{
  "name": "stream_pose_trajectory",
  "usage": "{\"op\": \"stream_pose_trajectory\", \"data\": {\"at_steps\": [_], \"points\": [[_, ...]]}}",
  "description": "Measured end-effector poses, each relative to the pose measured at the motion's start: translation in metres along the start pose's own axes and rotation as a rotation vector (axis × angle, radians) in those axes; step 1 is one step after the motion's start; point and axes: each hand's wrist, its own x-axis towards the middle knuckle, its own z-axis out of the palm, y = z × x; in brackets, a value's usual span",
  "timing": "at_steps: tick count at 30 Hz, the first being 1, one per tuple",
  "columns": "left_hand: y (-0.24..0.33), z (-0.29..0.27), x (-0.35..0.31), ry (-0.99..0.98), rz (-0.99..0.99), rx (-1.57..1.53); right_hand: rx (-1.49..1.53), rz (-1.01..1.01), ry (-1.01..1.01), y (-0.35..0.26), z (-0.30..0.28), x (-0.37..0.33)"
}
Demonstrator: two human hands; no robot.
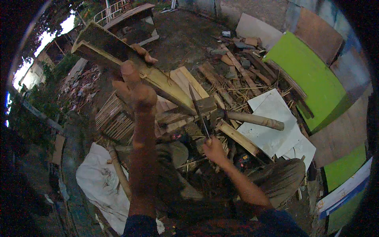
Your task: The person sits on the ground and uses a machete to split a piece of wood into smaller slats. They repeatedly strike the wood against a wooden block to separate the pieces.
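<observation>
My left hand (136, 87) is closed around a long split bamboo piece (167, 85), its hollow half-round end raised toward the far left. Its near end slopes down to a dark wooden block (207, 105) in front of my knees. Gripped by its handle in my right hand (216, 152) is a long-bladed knife (200, 116). The blade points up and away, crossing close to the lower end of the bamboo. Whether the edge touches the bamboo, I cannot tell.
A round pole (256, 120) lies right of the block, over white sheets (272, 128). Wood scraps (221, 81) and straw-like shavings spread ahead. A bamboo slat rack (114, 117) and a white sack (100, 177) are at left. A green board (306, 79) leans at right.
</observation>
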Motion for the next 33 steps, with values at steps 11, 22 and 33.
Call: {"op": "stream_pose_trajectory", "data": {"at_steps": [11, 22, 33], "points": [[0.015, 0.012, -0.009, -0.023, 0.082, 0.053, 1.432, 0.286, 0.551, -0.017, -0.094, 0.032], [-0.004, -0.030, -0.008, 0.020, -0.022, 0.197, 1.212, 0.300, 0.230, -0.017, -0.085, 0.020], [-0.053, -0.082, 0.047, -0.144, -0.215, -0.173, 1.224, 0.228, 0.396, -0.014, -0.147, 0.033]]}}
